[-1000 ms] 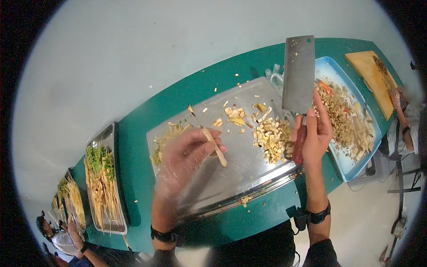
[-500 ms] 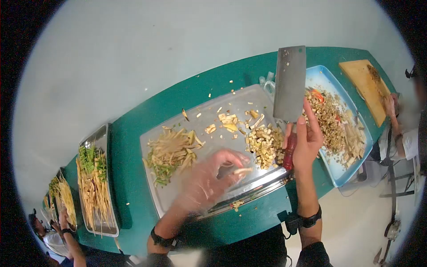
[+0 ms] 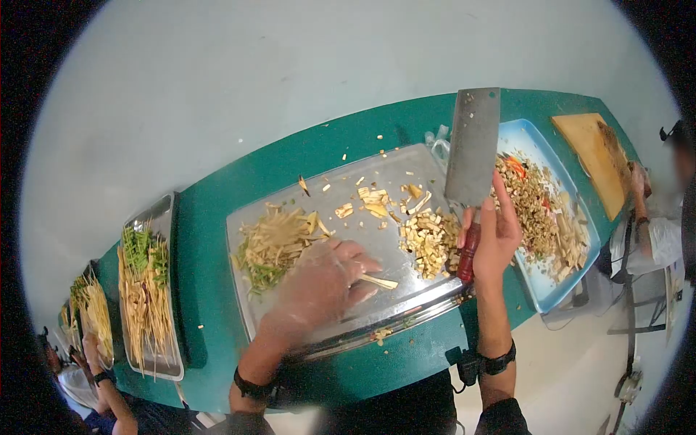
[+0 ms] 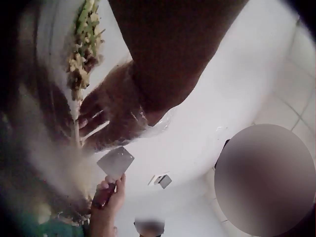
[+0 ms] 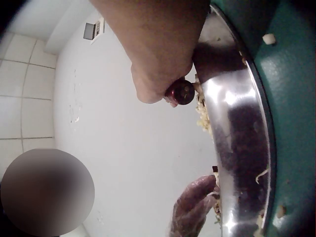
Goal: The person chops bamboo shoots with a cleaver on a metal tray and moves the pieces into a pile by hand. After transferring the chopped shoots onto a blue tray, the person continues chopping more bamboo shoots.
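Note:
My left hand point(image 3: 319, 286), in a clear plastic glove, pinches a pale vegetable strip point(image 3: 379, 281) between fingers and thumb, low over a raised metal board point(image 3: 341, 177). Beside that hand, on the board's left, lies a heap of pale and green cut strips point(image 3: 270, 243), partly covered by it. My bare right hand point(image 3: 491, 243) grips a cleaver point(image 3: 473, 148) by its dark red handle, blade pointing away over the board's right side. Diced pale pieces point(image 3: 426, 243) are piled just left of the handle. Larger chunks point(image 3: 373, 199) lie toward the back.
A blue tray point(image 3: 554, 296) of chopped bits stands to the right, with a wooden board point(image 3: 591, 163) and another person's hand point(image 3: 638, 180) beyond. At left are metal trays of long stalks point(image 3: 148, 290). Scraps dot the green table point(image 3: 210, 239).
My left hand has turned over and come down toward the board with the strip, first rightward, then back left. My right hand keeps its grip on the raised cleaver, barely moving.

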Motion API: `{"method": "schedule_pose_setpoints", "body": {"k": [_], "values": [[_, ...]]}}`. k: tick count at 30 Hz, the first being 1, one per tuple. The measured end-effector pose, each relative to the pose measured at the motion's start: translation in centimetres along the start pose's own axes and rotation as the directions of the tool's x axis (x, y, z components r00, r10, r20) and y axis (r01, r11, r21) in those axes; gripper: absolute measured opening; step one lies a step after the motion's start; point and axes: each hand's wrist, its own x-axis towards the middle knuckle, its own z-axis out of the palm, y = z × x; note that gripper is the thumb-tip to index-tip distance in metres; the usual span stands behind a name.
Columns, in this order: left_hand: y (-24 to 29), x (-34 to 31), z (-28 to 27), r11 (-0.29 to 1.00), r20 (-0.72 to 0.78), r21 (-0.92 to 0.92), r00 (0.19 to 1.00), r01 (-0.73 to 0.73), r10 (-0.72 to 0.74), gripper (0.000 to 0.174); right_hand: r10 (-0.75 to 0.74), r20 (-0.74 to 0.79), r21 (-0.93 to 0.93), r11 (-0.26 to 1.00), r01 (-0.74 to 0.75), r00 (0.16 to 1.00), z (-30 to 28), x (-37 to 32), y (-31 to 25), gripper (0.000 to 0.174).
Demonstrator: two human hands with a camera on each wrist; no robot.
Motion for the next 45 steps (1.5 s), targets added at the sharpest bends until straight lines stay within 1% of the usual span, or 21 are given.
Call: {"method": "schedule_pose_setpoints", "body": {"k": [1, 3, 4, 6, 7, 9, 10, 12, 14, 16, 18, 20, 22, 24, 27, 30, 34, 36, 38, 40, 45], "values": [[0.2, 0.2, 0.3, 1.0, -0.005, -0.005, 1.0, 0.003, -0.003, 0.029, 0.005, -0.008, 0.003, 1.0, -0.005, 1.0, 0.0, 0.0, 0.0, 0.048], [0.7, 0.6, 0.9, 0.989, 0.026, -0.146, 1.0, -0.011, 0.015, 0.018, 0.008, -0.011, -0.003, 1.0, -0.009, 1.0, -0.1, -0.1, -0.1, 0.048], [0.8, 0.8, 1.5, 0.988, 0.02, -0.151, 1.0, -0.01, 0.014, 0.018, 0.01, -0.003, 0.004, 1.0, -0.01, 1.0, -0.2, -0.1, 0.0, 0.048], [1.0, 0.8, 2.8, 0.985, -0.113, -0.173, 0.994, -0.019, -0.001, 0.02, 0.009, 0.007, 0.007, 1.0, -0.009, 1.0, -0.2, -0.1, 0.0, 0.049], [1.4, 0.8, 3.2, 0.984, -0.118, -0.177, 0.993, -0.02, -0.001, 0.02, 0.01, 0.004, 0.012, 1.0, -0.01, 1.0, -0.1, -0.1, 0.0, 0.049], [2.1, 0.8, 3.9, 0.981, -0.229, -0.195, 0.973, -0.013, -0.033, 0.019, 0.009, 0.006, 0.011, 1.0, -0.009, 1.0, 0.0, -0.1, 0.0, 0.049], [2.2, 0.7, 4.1, 0.98, -0.236, -0.2, 0.971, -0.014, -0.034, 0.019, 0.007, 0.011, -0.011, 1.0, -0.007, 1.0, 0.0, -0.1, -0.1, 0.049], [2.5, 0.6, 4.3, 0.974, -0.188, -0.224, 0.98, 0.024, -0.067, 0.022, -0.002, 0.02, -0.04, 0.999, 0.003, 1.0, 0.1, -0.4, -0.3, 0.049], [2.8, 0.6, 4.2, 0.97, -0.209, -0.239, 0.974, 0.031, -0.083, 0.022, -0.05, 0.025, -0.042, 0.998, 0.051, 0.998, 0.4, -0.8, -0.8, 0.048], [2.7, 0.7, 4.0, 0.965, -0.231, -0.257, 0.968, 0.041, -0.102, 0.022, -0.038, 0.009, -0.041, 0.998, 0.038, 0.999, 0.6, -2.2, -1.9, 0.048], [2.8, 0.5, 4.2, 0.963, -0.179, -0.26, 0.977, 0.069, -0.118, 0.022, -0.063, 0.075, -0.098, 0.993, 0.07, 0.995, 0.3, -4.2, -2.9, 0.047], [2.5, 0.5, 4.8, 0.96, -0.224, -0.273, 0.968, 0.053, -0.117, 0.018, -0.081, 0.119, -0.137, 0.986, 0.097, 0.99, 0.0, -6.3, -4.4, 0.047], [2.3, 0.5, 5.4, 0.958, -0.262, -0.284, 0.958, 0.036, -0.114, 0.015, -0.003, 0.205, -0.209, 0.977, 0.047, 0.979, -0.3, -8.1, -5.5, 0.045], [2.1, 0.6, 5.6, 0.967, -0.302, -0.253, 0.949, 0.012, -0.091, 0.014, 0.013, 0.222, -0.219, 0.975, 0.037, 0.975, -0.2, -9.3, -6.2, 0.043], [2.1, 0.6, 5.4, 0.969, -0.31, -0.248, 0.947, 0.003, -0.082, 0.013, 0.106, 0.299, -0.261, 0.965, -0.025, 0.948, -0.1, -10.6, -7.1, 0.042], [2.0, 0.5, 5.8, 0.973, -0.342, -0.229, 0.938, -0.018, -0.063, 0.013, 0.091, 0.325, -0.282, 0.959, 0.005, 0.941, 0.0, -11.4, -6.8, 0.042], [1.9, 0.4, 5.6, 0.981, -0.371, -0.19, 0.928, -0.029, -0.045, 0.014, 0.133, 0.316, -0.334, 0.942, -0.021, 0.939, 0.6, -11.7, -6.6, 0.043], [1.7, 0.4, 5.6, 0.963, -0.366, -0.26, 0.93, -0.067, -0.034, 0.014, 0.138, 0.333, -0.342, 0.939, -0.017, 0.933, 0.7, -11.7, -6.3, 0.043], [1.6, 0.4, 5.6, 0.964, -0.352, -0.259, 0.935, -0.06, -0.036, 0.013, 0.144, 0.35, -0.35, 0.937, -0.013, 0.926, 0.8, -11.7, -6.0, 0.043], [1.6, 0.4, 5.7, 0.965, -0.336, -0.257, 0.941, -0.053, -0.038, 0.013, 0.132, 0.331, -0.363, 0.932, -0.003, 0.935, 0.9, -11.7, -5.9, 0.043], [1.3, 0.6, 6.2, 0.955, -0.379, -0.28, 0.925, -0.098, -0.016, 0.011, 0.143, 0.318, -0.405, 0.915, -0.003, 0.937, 1.3, -11.8, -6.2, 0.044]]}}
